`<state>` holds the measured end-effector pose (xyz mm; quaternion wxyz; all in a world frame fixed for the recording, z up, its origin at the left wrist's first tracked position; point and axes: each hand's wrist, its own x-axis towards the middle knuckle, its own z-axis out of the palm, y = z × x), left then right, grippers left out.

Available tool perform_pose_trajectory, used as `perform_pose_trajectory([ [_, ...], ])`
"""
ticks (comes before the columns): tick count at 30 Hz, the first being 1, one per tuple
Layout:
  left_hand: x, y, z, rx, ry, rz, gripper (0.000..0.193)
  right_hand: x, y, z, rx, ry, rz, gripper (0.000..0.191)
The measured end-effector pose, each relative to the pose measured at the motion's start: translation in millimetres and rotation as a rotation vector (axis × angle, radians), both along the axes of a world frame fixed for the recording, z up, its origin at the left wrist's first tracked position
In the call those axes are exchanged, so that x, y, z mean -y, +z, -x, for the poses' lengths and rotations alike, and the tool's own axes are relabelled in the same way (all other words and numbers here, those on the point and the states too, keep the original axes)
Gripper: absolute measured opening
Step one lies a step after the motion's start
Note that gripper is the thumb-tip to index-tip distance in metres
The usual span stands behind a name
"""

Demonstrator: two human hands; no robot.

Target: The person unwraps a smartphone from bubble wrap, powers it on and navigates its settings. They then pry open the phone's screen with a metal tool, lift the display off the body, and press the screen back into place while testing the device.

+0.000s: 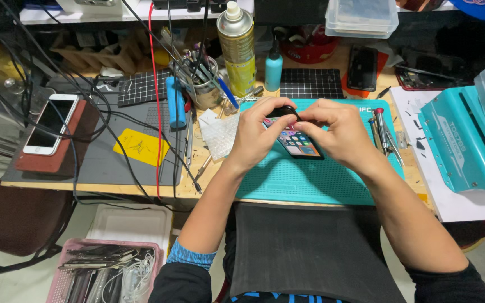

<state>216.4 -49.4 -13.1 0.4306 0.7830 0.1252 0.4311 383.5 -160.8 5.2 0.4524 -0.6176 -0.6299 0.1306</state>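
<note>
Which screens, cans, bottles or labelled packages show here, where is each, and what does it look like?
Phone: lit screen of coloured icons, between left hand and right hand, over the teal mat.
White phone: dark screen, on a reddish block at far left.
Spray can: tall, yellow-green label, white cap, back centre.
Small bottle: teal, black nozzle, beside the can.
Dark phone: screen off, back right.

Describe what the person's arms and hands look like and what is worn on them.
Both hands, left hand and right hand, are bare: no gloves, rings or watch visible. Forearms are uncovered. Black sleeves are pushed up near the elbows; the left one shows a blue patterned cuff.
</note>
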Motion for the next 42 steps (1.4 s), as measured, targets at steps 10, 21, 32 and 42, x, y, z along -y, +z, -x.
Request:
perform_pose_trajectory([
  [10,0.1,-4.5,-5.4,0.022,0.031,-0.012,0.02,-2.8,-6.1,3.1,0.149,-0.04,-0.135,0.013],
  [21,-0.6,-5.1,-4.5,0.022,0.027,0.014,0.019,-3.5,-5.8,3.0,0.159,-0.033,-0.125,0.014],
  [32,-4.3,-4.6,-8.9,-0.022,0.023,0.043,0.019,-8.0,-10.6,0.0,0.145,-0.043,-0.115,0.013],
  [42,-11.4,-15.2,-5.7,0.009,-0.02,0.151,0.018,-8.8,-13.7,-2.8,0.125,0.003,-0.091,0.016],
])
